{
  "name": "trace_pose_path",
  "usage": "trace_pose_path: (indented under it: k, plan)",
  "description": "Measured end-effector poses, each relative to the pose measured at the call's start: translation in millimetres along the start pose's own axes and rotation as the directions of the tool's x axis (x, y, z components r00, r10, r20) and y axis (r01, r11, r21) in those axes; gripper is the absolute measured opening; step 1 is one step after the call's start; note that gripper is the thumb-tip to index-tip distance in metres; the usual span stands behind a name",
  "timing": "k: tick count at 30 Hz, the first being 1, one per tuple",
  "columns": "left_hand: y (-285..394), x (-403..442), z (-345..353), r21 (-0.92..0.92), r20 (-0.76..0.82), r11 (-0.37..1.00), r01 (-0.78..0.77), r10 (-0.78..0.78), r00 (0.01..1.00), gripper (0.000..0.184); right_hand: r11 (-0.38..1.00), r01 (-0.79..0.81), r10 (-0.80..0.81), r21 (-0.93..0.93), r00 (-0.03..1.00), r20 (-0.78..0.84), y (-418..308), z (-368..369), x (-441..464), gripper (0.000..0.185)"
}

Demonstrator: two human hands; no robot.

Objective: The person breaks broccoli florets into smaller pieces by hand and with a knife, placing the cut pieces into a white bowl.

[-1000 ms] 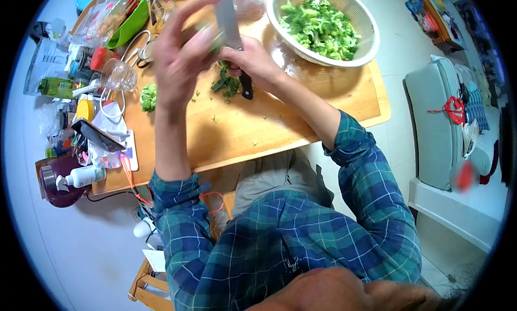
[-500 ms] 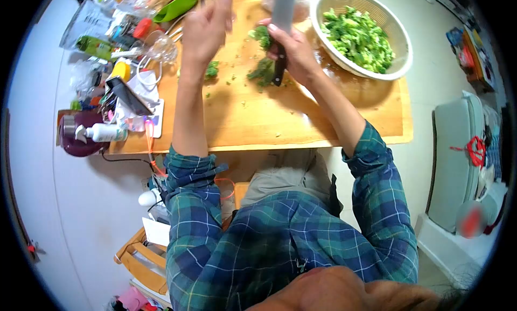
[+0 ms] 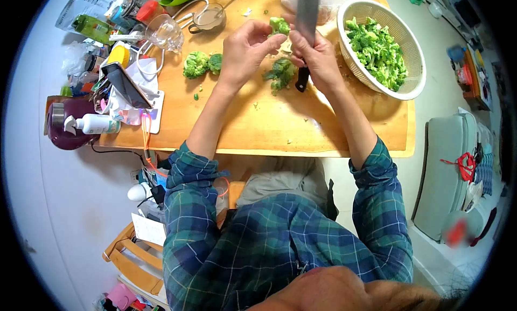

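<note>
My right hand (image 3: 319,60) is closed round the black handle of a knife (image 3: 308,14), whose blade points up and away. Its fingertips also touch a broccoli floret (image 3: 279,25) between my hands. At the floret's left side is my left hand (image 3: 246,51), its thumb and fingers curved but apart. Under my hands a leafy green piece (image 3: 281,74) lies on the wooden table (image 3: 258,130). Two more broccoli pieces (image 3: 195,64) lie left of my left hand. Cut broccoli fills much of a white strainer basket (image 3: 417,52) at the right.
Small green crumbs are scattered on the wood. Along the left side stand a clear glass (image 3: 164,33), a glass cup (image 3: 209,17), a phone (image 3: 126,83), a white pump bottle (image 3: 97,123) and a purple container (image 3: 67,122). Behind is a plastic bag (image 3: 328,4).
My left hand has come back from the left to the floret at my right hand. The knife stays in my right hand. The view has shifted, showing two broccoli pieces at the left.
</note>
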State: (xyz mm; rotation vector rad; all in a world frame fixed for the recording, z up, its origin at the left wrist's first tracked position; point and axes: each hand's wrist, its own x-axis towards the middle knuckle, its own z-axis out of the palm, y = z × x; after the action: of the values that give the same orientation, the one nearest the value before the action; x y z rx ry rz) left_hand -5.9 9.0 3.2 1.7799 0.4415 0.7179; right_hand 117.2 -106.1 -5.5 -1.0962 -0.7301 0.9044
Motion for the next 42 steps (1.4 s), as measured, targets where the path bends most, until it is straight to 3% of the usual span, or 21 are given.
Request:
trace_pose_path:
  k: [2, 4, 8, 9, 10, 12, 15, 16, 18, 20, 22, 24, 25, 26, 28, 32, 34, 36, 37, 40, 42]
  plan:
    - [-4, -1, 3, 0.002, 0.019, 0.999, -0.035, 0.035, 0.999, 0.027, 0.999, 0.048, -0.048, 0.001, 0.998, 0.051, -1, -1, 1, 0.044]
    - [-8, -3, 4, -0.197, 0.019, 0.980, 0.040, -0.037, 0.999, 0.033, 0.964, 0.026, -0.045, -0.264, 0.997, -0.066, 1, -2, 2, 0.042]
    - [-3, -5, -1, -0.268, 0.065, 0.956, 0.117, -0.104, 0.993, 0.027, 0.934, 0.003, -0.015, -0.356, 0.999, -0.030, -5, 1, 0, 0.032]
    - [-6, -6, -4, -0.270, 0.059, 0.955, 0.123, -0.112, 0.992, 0.027, 0.905, 0.115, -0.137, -0.410, 0.990, -0.023, -2, 4, -2, 0.031]
    - [-11, -5, -8, -0.281, 0.083, 0.950, 0.133, -0.114, 0.990, 0.026, 0.906, 0.109, -0.128, -0.409, 0.992, -0.018, 1, 4, -2, 0.031]
    - [-14, -9, -8, -0.294, 0.103, 0.944, 0.148, -0.123, 0.987, 0.025, 0.763, 0.248, -0.267, -0.598, 0.962, 0.057, 7, 1, -3, 0.030]
    - [-15, -16, 2, 0.165, 0.004, 0.986, -0.039, 0.039, 0.999, 0.021, 0.659, 0.274, -0.295, -0.700, 0.951, 0.094, -8, 7, -7, 0.026]
    - [-12, -18, 3, 0.159, 0.006, 0.987, -0.036, 0.036, 0.999, 0.021, 0.589, 0.283, -0.299, -0.757, 0.947, 0.121, -10, 7, -9, 0.024]
    - [-3, -20, 5, 0.310, -0.009, 0.946, -0.093, 0.100, 0.995, 0.019, 0.585, 0.328, -0.334, -0.742, 0.931, 0.148, -4, 3, -6, 0.024]
    - [-7, -20, 7, 0.280, -0.007, 0.954, -0.109, 0.116, 0.993, 0.018, 0.583, 0.374, -0.368, -0.721, 0.913, 0.175, -3, 0, -6, 0.023]
    - [-10, -18, 5, 0.252, -0.010, 0.960, -0.123, 0.130, 0.992, 0.018, 0.750, 0.223, -0.211, -0.623, 0.973, 0.094, -4, 0, -7, 0.018]
    - [-11, -13, 0, -0.148, 0.062, 0.986, 0.077, -0.068, 0.996, 0.016, 0.947, -0.055, 0.078, -0.317, 0.995, 0.061, -3, -10, -4, 0.015]
    - [-9, -11, -3, -0.298, 0.077, 0.949, 0.103, -0.084, 0.993, 0.018, 0.979, -0.111, 0.109, -0.171, 0.994, -0.021, -10, -4, -5, 0.012]
    - [-9, -9, -4, -0.298, 0.073, 0.949, 0.101, -0.083, 0.994, 0.018, 0.994, -0.104, 0.101, 0.031, 0.992, 0.069, -9, -11, -1, 0.009]
    - [-7, -7, -7, -0.538, 0.098, 0.813, 0.223, -0.202, 0.974, 0.022, 0.993, -0.082, 0.080, 0.079, 0.996, 0.028, -8, -12, 2, 0.009]
    - [-4, -8, -1, -0.588, 0.199, 0.741, 0.325, -0.257, 0.946, 0.028, 0.999, -0.038, 0.038, -0.001, 0.999, 0.007, -13, -4, 0, 0.015]
    - [-2, -11, 6, -0.474, 0.103, 0.823, 0.313, -0.301, 0.948, 0.032, 0.997, -0.019, 0.020, -0.069, 1.000, 0.011, -11, -5, 0, 0.021]
    - [-5, -13, 5, -0.213, 0.104, 0.966, 0.146, -0.126, 0.987, 0.033, 0.997, -0.018, 0.020, -0.079, 0.999, 0.026, -9, -6, -1, 0.022]
    - [-8, -13, 8, -0.207, 0.071, 0.975, 0.076, -0.063, 0.995, 0.032, 0.996, -0.013, 0.017, -0.088, 0.999, 0.044, -8, -6, -1, 0.023]
    - [-10, -11, 4, -0.274, 0.053, 0.948, 0.163, -0.154, 0.987, 0.028, 0.990, -0.017, 0.023, -0.142, 0.999, 0.043, -8, -2, -2, 0.030]
    - [-12, -10, 2, -0.199, -0.033, 0.974, 0.109, -0.118, 0.992, 0.025, 0.981, -0.016, 0.023, -0.193, 0.999, 0.034, -2, -2, -1, 0.031]
